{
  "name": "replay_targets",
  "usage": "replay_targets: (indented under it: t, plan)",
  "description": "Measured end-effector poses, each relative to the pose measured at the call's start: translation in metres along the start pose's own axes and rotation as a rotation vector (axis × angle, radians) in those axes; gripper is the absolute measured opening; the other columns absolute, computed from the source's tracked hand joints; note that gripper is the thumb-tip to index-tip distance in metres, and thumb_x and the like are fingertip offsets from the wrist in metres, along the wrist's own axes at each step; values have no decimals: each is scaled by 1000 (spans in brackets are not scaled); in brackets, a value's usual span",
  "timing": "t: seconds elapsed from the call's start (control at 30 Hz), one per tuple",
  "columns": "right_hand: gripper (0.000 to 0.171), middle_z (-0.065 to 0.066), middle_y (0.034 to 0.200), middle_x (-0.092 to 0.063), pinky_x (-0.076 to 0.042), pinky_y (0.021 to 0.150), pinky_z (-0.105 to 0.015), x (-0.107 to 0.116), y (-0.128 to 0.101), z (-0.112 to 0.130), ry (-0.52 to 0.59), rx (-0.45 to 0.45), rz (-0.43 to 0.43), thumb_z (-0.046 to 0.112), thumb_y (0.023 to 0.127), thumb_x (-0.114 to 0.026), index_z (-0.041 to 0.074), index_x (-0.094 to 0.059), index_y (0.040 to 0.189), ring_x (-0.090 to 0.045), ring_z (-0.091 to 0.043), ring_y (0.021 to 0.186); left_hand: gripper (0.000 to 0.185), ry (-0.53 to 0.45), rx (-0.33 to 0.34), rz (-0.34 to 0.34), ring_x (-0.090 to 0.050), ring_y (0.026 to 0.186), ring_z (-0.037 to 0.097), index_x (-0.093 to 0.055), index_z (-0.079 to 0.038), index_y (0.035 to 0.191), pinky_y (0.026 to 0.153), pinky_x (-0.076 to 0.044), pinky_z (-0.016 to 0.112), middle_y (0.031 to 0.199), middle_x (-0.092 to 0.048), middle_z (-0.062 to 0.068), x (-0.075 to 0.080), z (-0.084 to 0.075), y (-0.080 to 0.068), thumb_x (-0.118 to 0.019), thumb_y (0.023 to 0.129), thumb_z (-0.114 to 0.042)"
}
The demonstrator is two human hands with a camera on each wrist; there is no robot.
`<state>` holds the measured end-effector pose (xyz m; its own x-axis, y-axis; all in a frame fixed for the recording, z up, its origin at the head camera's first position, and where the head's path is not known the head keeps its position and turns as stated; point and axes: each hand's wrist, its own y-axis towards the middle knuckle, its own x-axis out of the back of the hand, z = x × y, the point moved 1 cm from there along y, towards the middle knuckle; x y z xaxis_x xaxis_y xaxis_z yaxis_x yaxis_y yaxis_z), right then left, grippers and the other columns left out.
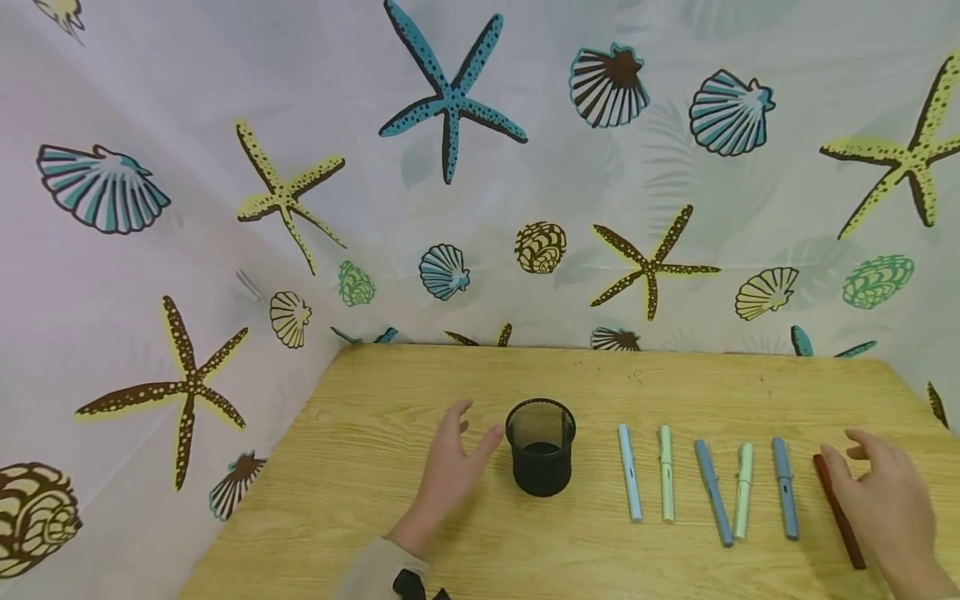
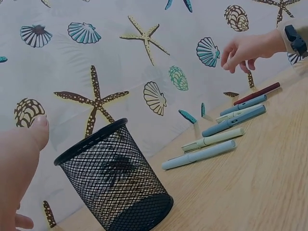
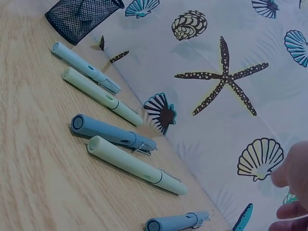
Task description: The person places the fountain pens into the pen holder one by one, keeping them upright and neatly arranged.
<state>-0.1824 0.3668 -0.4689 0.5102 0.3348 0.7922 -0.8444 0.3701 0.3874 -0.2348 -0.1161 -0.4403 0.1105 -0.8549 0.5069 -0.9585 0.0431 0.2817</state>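
A black mesh pen cup [image 1: 540, 458] stands upright on the wooden table [image 1: 390, 392]. My left hand [image 1: 474, 428] is open just left of it, thumb toward the cup and not touching; the thumb [image 2: 30, 142] shows beside the cup [image 2: 113, 178] in the left wrist view. Right of the cup several capped pens lie in a row: light blue [image 1: 628, 473], light green [image 1: 666, 473], blue [image 1: 712, 492], light green [image 1: 742, 492], blue [image 1: 783, 487] and dark red [image 1: 840, 512]. My right hand [image 1: 843, 450] hovers over the dark red pen [image 2: 257, 93], fingers relaxed, holding nothing.
A shower curtain [image 1: 480, 167] printed with shells and starfish hangs close behind the table and along its left side. The table's left edge [image 1: 255, 500] runs diagonally beside my left sleeve [image 1: 375, 571]. In the right wrist view the pens [image 3: 110, 132] lie near the table's back edge.
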Motion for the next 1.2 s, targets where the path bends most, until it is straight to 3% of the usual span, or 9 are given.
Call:
replay_targets:
  t: [0.2,0.37,0.63,0.8,0.93,1.03,1.2]
  plan:
    - [68,-38,110,-44,-43,65,-52,18,-4,23,-62,-203,268,42,95,-48,-16,-37,128,-45,-51,95,68,-172,-22,74,-35,129,37,-32,-14,144,99,-32,55,145,-31,15,-12,-2,-2,-60,89,-42]
    - [69,-40,109,-39,-45,62,-51,14,-4,19,-124,-278,376,41,93,-52,-17,-36,127,-45,-51,94,69,-216,-43,99,-31,131,35,-29,-20,145,100,-28,57,147,-29,11,-20,-2,-2,-63,88,-39]
    - [70,-43,99,-46,-48,55,-48,7,-5,7,-146,-218,457,40,90,-57,-23,-42,115,-51,-51,84,79,-219,-49,126,-30,131,38,-25,-21,147,100,-28,56,148,-28,11,-31,-9,-1,-70,83,-34]
    - [70,-37,89,-49,-46,56,-48,1,-7,2,-129,-190,488,42,90,-56,-23,-44,114,-52,-48,79,78,-214,-50,139,-33,127,44,-26,-9,146,96,-32,59,145,-30,20,-28,-29,-7,-71,84,-24]
    - [63,-25,76,-50,-43,51,-40,-2,-6,2,-108,-206,482,38,91,-56,-22,-46,110,-53,-35,67,77,-217,-36,157,-36,125,45,-27,-6,146,94,-35,58,144,-31,21,-24,-43,-11,-70,84,-22]
    - [58,-22,74,-49,-42,49,-38,-4,-6,3,-100,-216,470,34,91,-57,-21,-47,108,-52,-31,64,77,-229,-32,177,-38,122,45,-26,-7,146,90,-38,56,142,-33,20,-27,-41,-10,-70,85,-22]
    - [54,-34,87,-47,-43,52,-43,-6,-3,4,-108,-222,471,29,91,-56,-19,-46,113,-51,-42,77,77,-272,-25,195,-41,120,44,-25,-14,146,87,-43,53,140,-37,16,-39,-19,-3,-70,85,-26]
